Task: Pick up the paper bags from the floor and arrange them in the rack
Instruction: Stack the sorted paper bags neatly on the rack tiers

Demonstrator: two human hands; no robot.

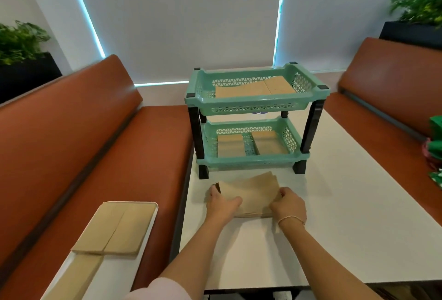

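A stack of paper bags (251,192) lies on the counter (334,228) just before the rack (253,117), its long axis running left to right. The left hand (223,204) grips its left end, the right hand (289,205) its right end, fingers curled round the edges. Both of the rack's 2 shelves already carry bags. A tray (143,232) with more bags sits on the left bench seat (71,144).

Both forearms reach toward 12 o'clock, bare. Left hand (223,201) palm down, thumb out toward 3 o'clock, fingers curled over the bags' (251,192) left edge. Right hand (288,205) grips their right edge, knuckles up; thin band on wrist.
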